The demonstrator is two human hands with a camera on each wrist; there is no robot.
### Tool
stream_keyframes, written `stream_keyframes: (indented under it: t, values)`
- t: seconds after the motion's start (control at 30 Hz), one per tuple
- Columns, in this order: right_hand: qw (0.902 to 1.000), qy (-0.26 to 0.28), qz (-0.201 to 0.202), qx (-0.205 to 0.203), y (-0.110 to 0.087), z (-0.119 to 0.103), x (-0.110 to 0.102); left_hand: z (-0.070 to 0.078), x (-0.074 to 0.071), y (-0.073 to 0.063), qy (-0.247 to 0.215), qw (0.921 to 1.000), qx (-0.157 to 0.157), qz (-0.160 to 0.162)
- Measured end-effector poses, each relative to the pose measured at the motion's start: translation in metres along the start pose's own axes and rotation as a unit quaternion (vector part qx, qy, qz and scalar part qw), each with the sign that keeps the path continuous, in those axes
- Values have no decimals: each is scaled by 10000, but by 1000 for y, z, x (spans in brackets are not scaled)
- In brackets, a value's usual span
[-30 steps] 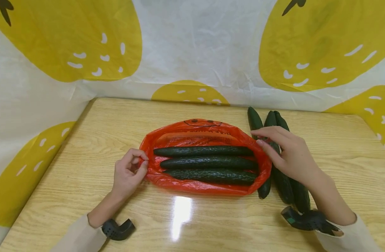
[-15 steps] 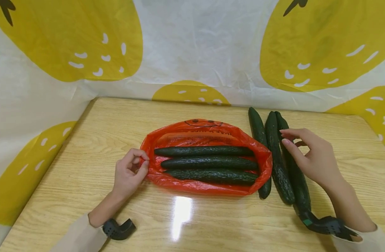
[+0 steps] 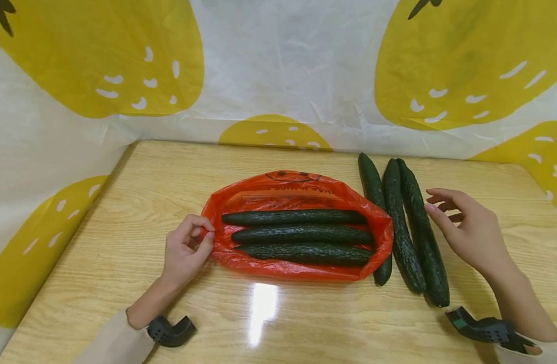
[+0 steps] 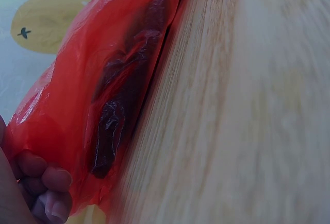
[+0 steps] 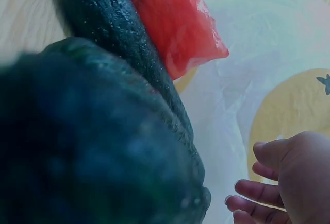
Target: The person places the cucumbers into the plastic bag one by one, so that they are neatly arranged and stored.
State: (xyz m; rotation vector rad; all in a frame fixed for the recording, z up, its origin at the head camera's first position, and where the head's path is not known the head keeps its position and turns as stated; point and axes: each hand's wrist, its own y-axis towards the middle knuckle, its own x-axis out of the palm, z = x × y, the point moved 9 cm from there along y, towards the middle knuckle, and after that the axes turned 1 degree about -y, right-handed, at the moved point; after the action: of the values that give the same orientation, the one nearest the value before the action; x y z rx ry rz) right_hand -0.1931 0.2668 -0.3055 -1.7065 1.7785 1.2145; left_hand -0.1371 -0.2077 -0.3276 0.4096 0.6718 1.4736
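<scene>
A red plastic bag point(image 3: 278, 270) lies with its mouth spread wide, and three dark green cucumbers point(image 3: 301, 234) rest side by side in it. My left hand point(image 3: 187, 250) pinches the bag's left edge between thumb and fingers; in the left wrist view a cucumber point(image 4: 111, 136) shows through the red film. To the right of the bag lie three more cucumbers, of which the rightmost cucumber point(image 3: 426, 237) is nearest my right hand point(image 3: 469, 227). That hand hovers just beside it, fingers loosely bent and holding nothing. In the right wrist view a cucumber point(image 5: 103, 141) looms large and blurred.
Everything lies on a wood-grain table point(image 3: 146, 177). Behind it and to the left hangs a white sheet point(image 3: 287, 60) with yellow fruit prints. A black curved device point(image 3: 171, 331) is strapped at the left wrist, another black device point(image 3: 483, 328) at the right.
My right hand has let go of the bag's right edge and moved right, past the loose cucumbers. The left hand still pinches the bag, which has stayed in place.
</scene>
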Motion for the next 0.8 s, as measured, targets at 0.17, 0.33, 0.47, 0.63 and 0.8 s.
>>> stream_keyframes:
  t: [0.17, 0.33, 0.47, 0.63, 0.8]
  values:
    - [9994, 45, -278, 207, -1, 7, 6, -1, 0, 0, -45, 10000, -17, 17]
    - [9969, -12, -657, 443, -3, 16, 13, -3, 0, -1, -85, 9999, -58, 8]
    - [9945, -125, -916, 495, -3, 22, 18, -3, 0, -1, -96, 9999, -72, 8]
    - [9895, -84, -1293, 647, -6, 31, 28, -3, 0, -1, -63, 10000, -66, -2]
    - [9879, -34, -1390, 684, -8, 36, 33, -3, 1, -1, -35, 10000, -80, -10]
